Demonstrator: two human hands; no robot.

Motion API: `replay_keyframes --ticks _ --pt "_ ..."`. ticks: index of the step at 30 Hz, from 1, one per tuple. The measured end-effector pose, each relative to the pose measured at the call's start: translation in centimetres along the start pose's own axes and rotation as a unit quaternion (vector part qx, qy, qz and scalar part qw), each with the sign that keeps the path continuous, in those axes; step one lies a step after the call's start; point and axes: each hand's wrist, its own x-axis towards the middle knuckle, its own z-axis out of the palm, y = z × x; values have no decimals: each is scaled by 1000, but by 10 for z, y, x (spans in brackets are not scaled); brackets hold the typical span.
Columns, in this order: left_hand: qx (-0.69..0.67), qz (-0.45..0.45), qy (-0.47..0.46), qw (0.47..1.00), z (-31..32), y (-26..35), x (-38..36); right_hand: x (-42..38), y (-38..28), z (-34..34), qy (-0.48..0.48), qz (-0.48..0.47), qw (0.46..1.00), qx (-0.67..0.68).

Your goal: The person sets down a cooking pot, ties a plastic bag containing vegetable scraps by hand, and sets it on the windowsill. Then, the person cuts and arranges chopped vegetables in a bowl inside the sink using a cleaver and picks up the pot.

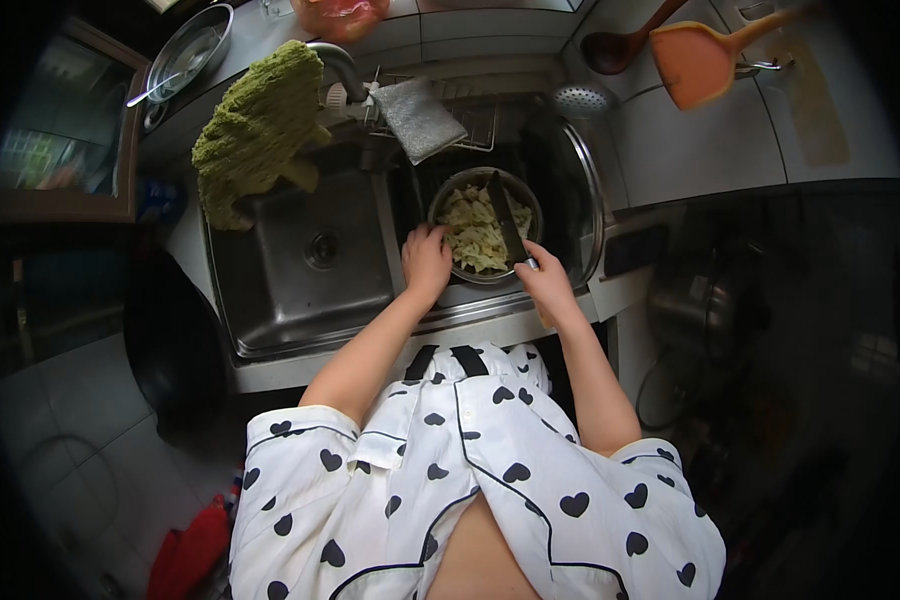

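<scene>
Both bare forearms are extended forward from short, heart-patterned sleeves, toward twelve o'clock. The left hand (pixel 426 260) is seen back-up, its fingers curled downward at about eleven o'clock from the torso, the knuckles raised and the wrist held nearly straight. The right hand (pixel 547 283) is placed just to the one o'clock side, closed in a fist-like grip, the thumb side turned toward the left hand. The right elbow is bent and carried outward at four o'clock; the left elbow is tucked closer, near seven o'clock. The two hands are kept near each other, not touching.
</scene>
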Motion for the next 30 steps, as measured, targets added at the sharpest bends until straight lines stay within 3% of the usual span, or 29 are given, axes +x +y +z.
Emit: replay_keyframes --ticks 9,12,15,18,22,25,30 --pt "293 188 -86 933 0 -3 33 -10 0 5 16 4 1000 -5" --pt "284 195 -95 934 -6 -5 32 -12 -1 8 11 2 1000 1" --pt "236 221 -32 946 -1 -18 32 -13 0 10 11 -1 1000 0" --pt "170 188 -48 966 -5 -18 30 -13 -2 12 5 -10 1000 0" --pt "195 176 -84 961 -11 -10 27 -11 4 17 7 -53 998 29" --pt "240 181 -99 949 -8 -7 26 -9 6 16 -11 -4 1000 6" --pt "315 180 -128 923 2 -13 23 -13 1 14 -15 -4 1000 -2"
